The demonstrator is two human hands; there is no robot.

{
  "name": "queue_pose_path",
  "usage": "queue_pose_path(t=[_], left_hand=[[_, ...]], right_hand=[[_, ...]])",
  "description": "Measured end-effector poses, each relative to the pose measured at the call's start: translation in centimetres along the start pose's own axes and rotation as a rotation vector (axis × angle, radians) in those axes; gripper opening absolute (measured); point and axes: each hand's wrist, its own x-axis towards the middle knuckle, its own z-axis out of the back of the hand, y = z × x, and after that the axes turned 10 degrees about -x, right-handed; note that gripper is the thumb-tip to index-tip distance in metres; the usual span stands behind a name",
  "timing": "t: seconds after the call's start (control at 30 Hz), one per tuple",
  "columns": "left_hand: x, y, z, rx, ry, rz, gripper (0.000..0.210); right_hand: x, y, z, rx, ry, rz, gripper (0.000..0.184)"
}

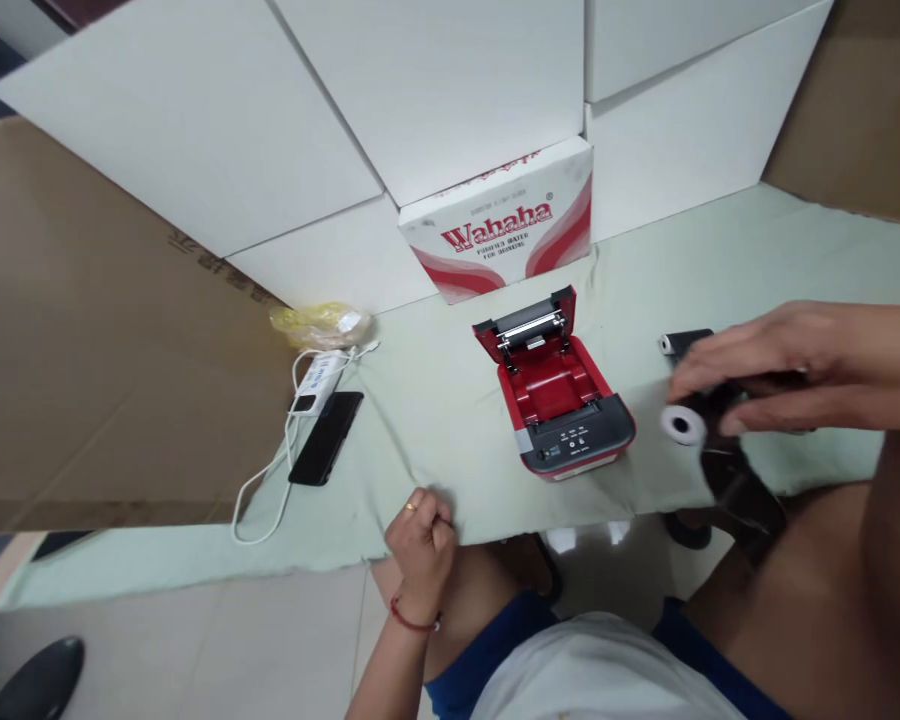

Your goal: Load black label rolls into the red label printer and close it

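A black roll (pixel 683 425) with a white core was just right of the red printer (pixel 577 420), grasped in the right hand (pixel 787 360), with a loose dark strip (pixel 739 490) trailing toward the person's lap; blur made its far end hard to read. The printer stood with its lid (pixel 532 325) raised. A second roll (pixel 686 342) lay to its right, partly behind the fingers. The left hand (pixel 421 540), clenched into a fist, was left of the printer and nearer the person. Behind the printer stood a Wahaha box (pixel 502 225); well to its left lay a black phone (pixel 326 438) and a white power strip (pixel 321 378).
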Motion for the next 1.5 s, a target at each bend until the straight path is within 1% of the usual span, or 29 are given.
queue_pose_path(t=[0.03,0.07,0.1,0.17,0.23,0.3,0.37,0.43,0.53,0.6,0.7,0.77,0.83,0.87,0.9,0.93,1.0,1.03,1.07,1.1,1.17,1.23,1.37,1.5], left_hand=[[0.2,-0.6,0.1,-0.084,0.017,0.014,0.028],[0.5,-1.2,0.3,-0.169,0.036,0.031,0.029],[0.9,-2.1,0.4,-0.249,0.053,0.044,0.029],[1.8,-4.0,0.5,-0.345,0.065,0.036,0.026],[2.8,-5.9,0.4,-0.4,0.066,-0.035,0.025],[3.9,-7.5,0.4,-0.437,0.093,-0.096,0.027],[4.7,-8.6,0.2,-0.5,0.17,-0.16,0.033],[5.4,-9.3,0.1,-0.548,0.248,-0.225,0.044],[6.0,-9.8,-0.3,-0.537,0.341,-0.298,0.064],[6.1,-10.0,-0.5,-0.49,0.375,-0.321,0.071],[6.3,-10.3,-0.6,-0.4,0.39,-0.314,0.073],[6.4,-10.6,-0.6,-0.352,0.403,-0.297,0.072],[6.4,-10.8,-0.6,-0.325,0.413,-0.284,0.072],[6.4,-11.0,-0.7,-0.32,0.418,-0.276,0.072],[6.4,-11.1,-0.8,-0.318,0.422,-0.267,0.07],[6.5,-11.2,-0.9,-0.316,0.426,-0.254,0.068],[6.5,-11.4,-1.1,-0.305,0.433,-0.236,0.06],[6.6,-11.5,-1.2,-0.291,0.436,-0.233,0.056],[6.7,-11.6,-1.2,-0.273,0.439,-0.232,0.052],[6.8,-11.7,-1.2,-0.254,0.442,-0.235,0.049],[6.9,-11.9,-1.2,-0.217,0.443,-0.24,0.045],[7.0,-12.1,-1.1,-0.194,0.434,-0.246,0.045],[6.8,-12.2,-1.0,-0.182,0.424,-0.261,0.044],[6.6,-12.1,-0.9,-0.169,0.425,-0.261,0.04]], right_hand=[[0.7,1.6,-0.1,0.032,0.111,0.104,0.021],[1.5,3.4,-0.7,0.04,0.245,0.201,0.024],[2.5,5.4,-1.6,0.002,0.278,0.204,0.027],[4.2,9.0,-4.0,-0.178,0.32,0.097,0.028],[5.5,11.6,-6.2,-0.314,0.37,0.009,0.03],[6.4,13.0,-7.5,-0.374,0.437,-0.043,0.035],[7.0,13.5,-8.1,-0.395,0.491,-0.075,0.037],[7.7,13.5,-8.4,-0.408,0.525,-0.091,0.037],[8.8,13.3,-8.9,-0.415,0.534,-0.102,0.037],[9.4,13.1,-9.6,-0.411,0.512,-0.09,0.038],[9.1,12.7,-10.2,-0.406,0.468,-0.05,0.038],[8.3,12.4,-9.7,-0.36,0.436,0.038,0.035],[7.3,12.2,-8.4,-0.221,0.371,0.176,0.033],[6.8,12.2,-7.6,-0.142,0.301,0.213,0.032],[6.6,12.1,-6.7,-0.083,0.197,0.213,0.033],[6.5,11.9,-5.9,-0.06,0.072,0.18,0.035],[6.8,11.4,-4.9,-0.109,-0.166,0.1,0.038],[7.2,11.0,-4.8,-0.148,-0.242,0.097,0.04],[7.6,10.5,-4.9,-0.18,-0.272,0.116,0.042],[7.9,10.0,-5.2,-0.2,-0.258,0.145,0.044],[8.1,9.2,-6.0,-0.22,-0.185,0.185,0.045],[7.6,8.9,-6.6,-0.236,-0.152,0.197,0.044],[5.0,9.4,-6.7,-0.287,-0.159,0.209,0.039],[1.8,10.0,-7.5,-0.389,-0.107,0.238,0.047]])
